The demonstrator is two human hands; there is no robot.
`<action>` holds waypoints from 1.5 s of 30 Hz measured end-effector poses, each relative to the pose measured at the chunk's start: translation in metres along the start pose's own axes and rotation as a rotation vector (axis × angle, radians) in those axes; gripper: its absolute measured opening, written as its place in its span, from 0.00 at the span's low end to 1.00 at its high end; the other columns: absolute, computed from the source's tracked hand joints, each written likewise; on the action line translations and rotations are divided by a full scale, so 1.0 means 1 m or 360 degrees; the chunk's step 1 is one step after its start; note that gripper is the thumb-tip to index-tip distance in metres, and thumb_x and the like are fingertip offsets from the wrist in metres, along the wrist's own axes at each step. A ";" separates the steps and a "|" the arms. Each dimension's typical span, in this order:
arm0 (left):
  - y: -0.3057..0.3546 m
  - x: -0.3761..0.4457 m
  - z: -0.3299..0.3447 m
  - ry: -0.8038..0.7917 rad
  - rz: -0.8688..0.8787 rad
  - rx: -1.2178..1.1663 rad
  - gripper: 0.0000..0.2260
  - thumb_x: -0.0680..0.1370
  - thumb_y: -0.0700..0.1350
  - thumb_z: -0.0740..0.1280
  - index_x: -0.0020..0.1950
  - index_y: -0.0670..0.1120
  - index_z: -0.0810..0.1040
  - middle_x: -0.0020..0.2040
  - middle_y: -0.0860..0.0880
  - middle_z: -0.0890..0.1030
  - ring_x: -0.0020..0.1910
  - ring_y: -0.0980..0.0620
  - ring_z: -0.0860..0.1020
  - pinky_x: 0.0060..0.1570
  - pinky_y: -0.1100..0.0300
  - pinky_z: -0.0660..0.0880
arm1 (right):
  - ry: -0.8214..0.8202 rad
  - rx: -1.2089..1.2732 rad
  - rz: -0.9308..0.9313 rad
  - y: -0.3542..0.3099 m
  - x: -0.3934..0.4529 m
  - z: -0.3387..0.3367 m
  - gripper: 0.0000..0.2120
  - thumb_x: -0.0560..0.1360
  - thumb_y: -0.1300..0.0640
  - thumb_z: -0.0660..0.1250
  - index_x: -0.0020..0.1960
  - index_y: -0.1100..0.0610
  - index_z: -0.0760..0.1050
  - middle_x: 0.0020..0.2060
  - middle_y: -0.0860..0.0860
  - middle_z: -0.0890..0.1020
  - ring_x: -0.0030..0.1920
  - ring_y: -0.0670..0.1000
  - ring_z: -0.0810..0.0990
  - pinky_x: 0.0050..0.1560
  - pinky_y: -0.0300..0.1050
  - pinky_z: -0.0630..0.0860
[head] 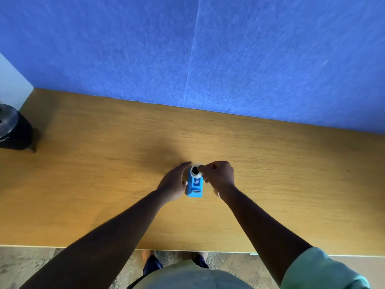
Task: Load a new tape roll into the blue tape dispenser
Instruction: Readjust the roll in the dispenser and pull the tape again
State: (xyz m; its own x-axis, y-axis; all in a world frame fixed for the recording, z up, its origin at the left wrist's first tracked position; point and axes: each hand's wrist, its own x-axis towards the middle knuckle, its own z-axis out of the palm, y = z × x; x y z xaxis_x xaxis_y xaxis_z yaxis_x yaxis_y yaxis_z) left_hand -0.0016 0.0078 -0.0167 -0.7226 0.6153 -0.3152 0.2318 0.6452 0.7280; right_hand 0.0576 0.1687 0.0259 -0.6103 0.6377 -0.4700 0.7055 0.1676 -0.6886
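The blue tape dispenser [195, 187] stands on the wooden table [104, 163], its cutter end toward me. A whitish tape roll [195, 171] with a dark core sits at the dispenser's far end, partly inside it. My right hand [218, 176] pinches the roll from the right with curled fingers. Against the dispenser's left side rests my left hand [174, 183], fingers extended and thumb touching the blue body. How deep the roll sits is hidden by my fingers.
A dark round object [13, 127] stands at the table's far left edge. A blue felt wall [208, 49] rises behind the table. The table's near edge runs just above my feet [154, 261] on the floor.
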 end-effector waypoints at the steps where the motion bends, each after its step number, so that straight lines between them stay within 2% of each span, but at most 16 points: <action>1: 0.001 0.002 -0.002 0.0043 -0.0004 -0.0112 0.33 0.79 0.35 0.70 0.79 0.55 0.63 0.76 0.53 0.71 0.75 0.52 0.70 0.69 0.53 0.74 | -0.0049 0.0134 0.0069 0.001 0.000 -0.002 0.10 0.68 0.51 0.80 0.36 0.56 0.85 0.30 0.51 0.87 0.36 0.55 0.87 0.38 0.52 0.85; 5: 0.008 0.005 -0.012 0.0079 0.0051 -0.0550 0.31 0.77 0.30 0.69 0.75 0.53 0.70 0.68 0.51 0.79 0.70 0.53 0.75 0.67 0.53 0.76 | -0.0200 0.0568 0.0330 0.004 -0.001 -0.006 0.09 0.71 0.56 0.79 0.43 0.63 0.87 0.37 0.60 0.88 0.35 0.53 0.85 0.38 0.45 0.82; 9: 0.013 0.005 -0.016 0.0141 0.0119 -0.0710 0.24 0.77 0.31 0.70 0.70 0.51 0.76 0.59 0.49 0.83 0.61 0.53 0.81 0.61 0.56 0.79 | -0.0316 0.0749 0.0526 0.007 -0.003 -0.009 0.09 0.74 0.56 0.78 0.48 0.63 0.87 0.43 0.59 0.90 0.41 0.52 0.86 0.46 0.48 0.82; 15: 0.019 0.003 -0.022 0.0093 0.0248 -0.0810 0.20 0.79 0.35 0.70 0.70 0.47 0.77 0.64 0.51 0.82 0.63 0.57 0.80 0.62 0.61 0.77 | -0.0456 0.0829 0.0597 0.006 -0.009 -0.013 0.08 0.77 0.58 0.74 0.54 0.60 0.86 0.45 0.54 0.90 0.44 0.48 0.87 0.46 0.46 0.81; 18: 0.023 0.003 -0.023 0.0037 0.0279 -0.0870 0.19 0.80 0.35 0.68 0.71 0.46 0.77 0.66 0.51 0.81 0.65 0.58 0.79 0.64 0.63 0.76 | -0.0490 0.0849 0.0568 0.004 -0.011 -0.013 0.08 0.79 0.58 0.72 0.56 0.57 0.86 0.47 0.54 0.91 0.47 0.48 0.88 0.50 0.46 0.80; 21: 0.025 0.004 -0.024 -0.0066 0.0241 -0.0962 0.18 0.82 0.35 0.65 0.72 0.46 0.76 0.68 0.49 0.80 0.68 0.54 0.77 0.67 0.57 0.75 | -0.0492 0.0854 0.0551 0.003 -0.011 -0.013 0.08 0.82 0.59 0.68 0.58 0.56 0.85 0.47 0.55 0.91 0.48 0.49 0.88 0.50 0.47 0.80; 24: 0.026 0.004 -0.025 -0.0194 0.0140 -0.1120 0.18 0.83 0.38 0.64 0.73 0.49 0.75 0.68 0.48 0.79 0.68 0.51 0.78 0.65 0.52 0.77 | -0.0479 0.0837 0.0533 0.004 -0.010 -0.014 0.08 0.82 0.60 0.68 0.59 0.56 0.83 0.48 0.55 0.90 0.48 0.50 0.88 0.50 0.47 0.80; 27: 0.029 0.003 -0.025 -0.0241 0.0107 -0.1157 0.20 0.82 0.40 0.67 0.74 0.50 0.74 0.68 0.47 0.79 0.67 0.50 0.78 0.63 0.52 0.79 | -0.0438 0.0779 0.0512 0.005 -0.008 -0.013 0.07 0.82 0.61 0.69 0.57 0.54 0.83 0.48 0.53 0.90 0.47 0.49 0.86 0.46 0.46 0.78; 31: 0.031 0.004 -0.025 -0.0122 0.0068 -0.1111 0.21 0.80 0.39 0.70 0.72 0.49 0.76 0.67 0.47 0.78 0.67 0.49 0.77 0.65 0.47 0.78 | -0.0432 0.0709 0.0485 0.003 -0.008 -0.012 0.10 0.82 0.62 0.67 0.56 0.53 0.86 0.48 0.52 0.88 0.47 0.47 0.84 0.45 0.46 0.76; 33: 0.032 0.005 -0.024 -0.0055 0.0059 -0.1079 0.21 0.79 0.39 0.72 0.72 0.49 0.76 0.65 0.46 0.79 0.66 0.48 0.78 0.64 0.52 0.79 | -0.0352 0.0625 0.0440 0.001 -0.008 -0.012 0.11 0.83 0.62 0.65 0.55 0.53 0.86 0.51 0.52 0.88 0.50 0.49 0.84 0.44 0.45 0.77; 35: 0.031 0.005 -0.023 -0.0010 0.0041 -0.1056 0.24 0.77 0.39 0.74 0.72 0.50 0.75 0.64 0.45 0.79 0.64 0.49 0.79 0.59 0.60 0.80 | -0.0176 0.0518 0.0315 -0.002 -0.007 -0.014 0.09 0.82 0.61 0.66 0.53 0.54 0.85 0.50 0.53 0.88 0.50 0.51 0.84 0.41 0.44 0.76; 38: 0.030 0.006 -0.021 0.0036 -0.0003 -0.0997 0.29 0.74 0.39 0.76 0.73 0.53 0.73 0.62 0.45 0.79 0.61 0.50 0.81 0.59 0.56 0.81 | -0.0002 0.0335 0.0038 -0.011 -0.005 -0.019 0.05 0.78 0.55 0.73 0.49 0.56 0.86 0.41 0.50 0.88 0.42 0.49 0.83 0.36 0.42 0.75; 40: 0.029 0.007 -0.019 0.0049 -0.0019 -0.0959 0.31 0.73 0.38 0.77 0.73 0.52 0.72 0.62 0.46 0.80 0.61 0.50 0.81 0.60 0.53 0.80 | 0.0016 0.0156 -0.0143 -0.019 -0.005 -0.020 0.07 0.76 0.51 0.77 0.46 0.54 0.86 0.37 0.48 0.87 0.38 0.48 0.83 0.34 0.46 0.79; 42: 0.029 0.007 -0.016 0.0042 -0.0020 -0.0979 0.32 0.73 0.37 0.77 0.74 0.51 0.70 0.61 0.46 0.81 0.61 0.49 0.81 0.60 0.51 0.80 | 0.0011 -0.0090 -0.0269 -0.027 -0.006 -0.019 0.09 0.74 0.49 0.78 0.46 0.54 0.86 0.38 0.49 0.87 0.39 0.50 0.84 0.39 0.50 0.83; 45: 0.029 0.009 -0.014 0.0053 -0.0014 -0.0979 0.31 0.73 0.37 0.78 0.73 0.50 0.71 0.61 0.46 0.81 0.60 0.49 0.82 0.59 0.53 0.81 | -0.0028 -0.0344 -0.0353 -0.036 -0.005 -0.020 0.10 0.73 0.47 0.79 0.45 0.55 0.87 0.39 0.49 0.87 0.39 0.52 0.86 0.39 0.49 0.84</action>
State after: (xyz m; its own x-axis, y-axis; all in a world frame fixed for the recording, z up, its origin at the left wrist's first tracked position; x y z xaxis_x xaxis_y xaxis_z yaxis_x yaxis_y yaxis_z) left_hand -0.0100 0.0255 0.0099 -0.7450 0.5903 -0.3107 -0.1852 0.2645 0.9464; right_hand 0.0424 0.1748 0.0645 -0.7629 0.5546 -0.3321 0.6133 0.4584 -0.6432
